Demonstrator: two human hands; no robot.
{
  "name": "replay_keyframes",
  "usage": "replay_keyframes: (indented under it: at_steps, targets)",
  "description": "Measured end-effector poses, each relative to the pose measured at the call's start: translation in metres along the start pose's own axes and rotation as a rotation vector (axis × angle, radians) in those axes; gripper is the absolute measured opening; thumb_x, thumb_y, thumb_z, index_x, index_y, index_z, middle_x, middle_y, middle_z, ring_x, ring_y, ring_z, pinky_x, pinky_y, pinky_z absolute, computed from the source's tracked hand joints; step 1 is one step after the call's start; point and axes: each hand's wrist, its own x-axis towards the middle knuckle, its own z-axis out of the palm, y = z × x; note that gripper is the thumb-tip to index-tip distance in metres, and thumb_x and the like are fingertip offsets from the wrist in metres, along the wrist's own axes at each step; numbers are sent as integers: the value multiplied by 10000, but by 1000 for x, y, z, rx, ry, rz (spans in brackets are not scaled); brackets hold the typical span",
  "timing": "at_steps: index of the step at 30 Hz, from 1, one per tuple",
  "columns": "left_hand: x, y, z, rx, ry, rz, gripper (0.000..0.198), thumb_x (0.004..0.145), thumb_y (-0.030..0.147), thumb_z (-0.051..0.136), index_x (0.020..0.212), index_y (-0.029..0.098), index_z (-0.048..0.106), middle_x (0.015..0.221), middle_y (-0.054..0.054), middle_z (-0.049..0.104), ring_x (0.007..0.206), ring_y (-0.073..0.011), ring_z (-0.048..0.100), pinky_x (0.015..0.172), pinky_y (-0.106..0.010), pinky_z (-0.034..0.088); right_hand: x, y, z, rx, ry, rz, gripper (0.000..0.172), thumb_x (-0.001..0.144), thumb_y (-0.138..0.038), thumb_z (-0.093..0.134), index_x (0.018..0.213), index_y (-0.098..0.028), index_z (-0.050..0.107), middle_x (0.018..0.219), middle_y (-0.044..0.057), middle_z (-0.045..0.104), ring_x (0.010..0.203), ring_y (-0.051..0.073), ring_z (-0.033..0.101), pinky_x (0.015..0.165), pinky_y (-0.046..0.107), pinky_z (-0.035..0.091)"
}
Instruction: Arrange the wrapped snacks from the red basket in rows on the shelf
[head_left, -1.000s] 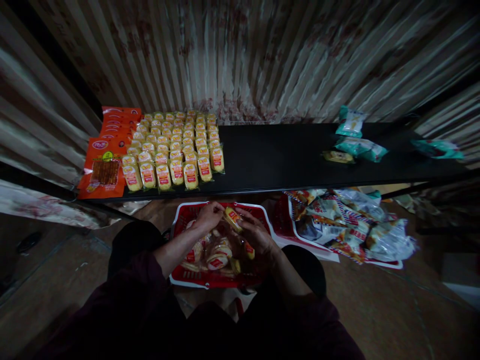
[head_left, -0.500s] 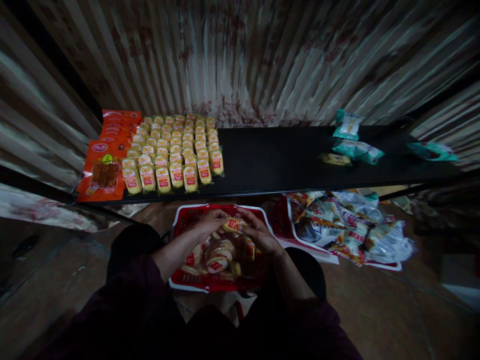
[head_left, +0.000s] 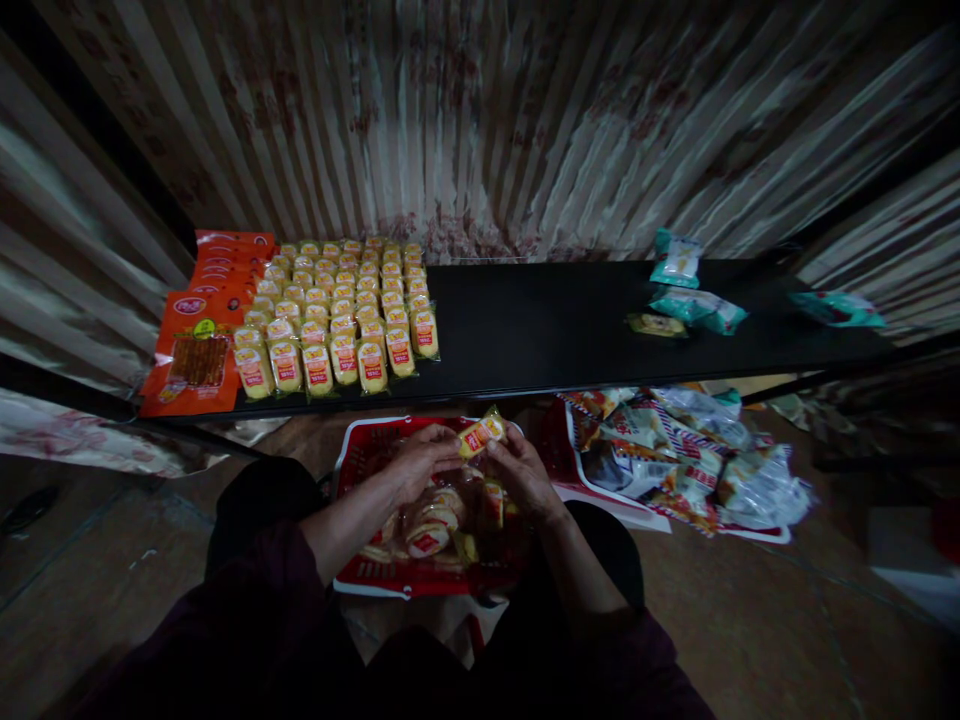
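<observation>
Between my two hands, over the red basket (head_left: 347, 455), is a small wrapped snack cake (head_left: 481, 436) in clear yellowish film with a red label. My left hand (head_left: 424, 462) pinches its left end, and my right hand (head_left: 523, 472) grips its right end. Below them in the basket lie several packed round cakes (head_left: 435, 525) and more wrapped pieces, partly covered by my hands. Ahead, on the black shelf (head_left: 517, 330), rows of the same yellow snack cakes (head_left: 343, 357) stand upright at the left.
Orange snack packets (head_left: 196, 350) overlap at the shelf's left end. Teal packets (head_left: 676, 258) and one loose yellow-wrapped piece (head_left: 656, 325) lie toward the right. A second red basket (head_left: 555, 445), heaped with bagged bread (head_left: 694, 455), stands under the shelf. A pleated curtain (head_left: 480, 130) hangs behind.
The snack cake has come up a little from the basket and is turned at a slant, now held between both hands. The whole view has shifted slightly.
</observation>
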Motion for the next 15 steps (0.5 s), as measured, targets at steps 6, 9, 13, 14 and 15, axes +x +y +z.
replay_keyframes:
  at_steps: [6, 9, 13, 14, 15]
  targets:
    - [2, -8, 5, 91, -25, 61, 307, 587, 223, 824, 744, 141, 573, 734, -3, 633, 665, -109, 627, 683, -251, 511, 8, 7, -4, 1, 86, -43, 359, 648, -437, 792, 853, -249, 565, 657, -67, 584, 524, 80, 501, 496, 196, 409]
    - [2, -11, 9, 74, -36, 84, 336, 564, 254, 830, 734, 145, 561, 734, 0, 627, 663, -109, 623, 690, -262, 515, 9, 8, -5, 11, 71, -51, 334, 670, -447, 776, 827, -254, 554, 616, -79, 550, 479, 65, 441, 462, 182, 360]
    - [2, -9, 11, 34, -62, 112, 375, 534, 288, 842, 729, 149, 554, 730, 12, 612, 665, -108, 620, 713, -276, 517, 6, 1, -2, 44, -37, -49, 322, 673, -405, 782, 892, -265, 591, 780, -46, 620, 611, 94, 533, 565, 209, 429]
    - [2, -8, 11, 29, -61, 115, 383, 526, 293, 845, 731, 150, 554, 726, 16, 607, 657, -106, 618, 711, -276, 516, 5, -2, 0, 48, -62, -49, 324, 674, -393, 782, 908, -267, 597, 826, -37, 631, 655, 105, 556, 598, 219, 446]
    - [2, -7, 12, 28, -62, 116, 390, 523, 299, 846, 734, 150, 554, 724, 18, 606, 652, -106, 618, 708, -275, 513, 3, -4, 1, 50, -80, -50, 327, 675, -384, 783, 919, -268, 599, 858, -31, 638, 686, 115, 571, 623, 229, 458]
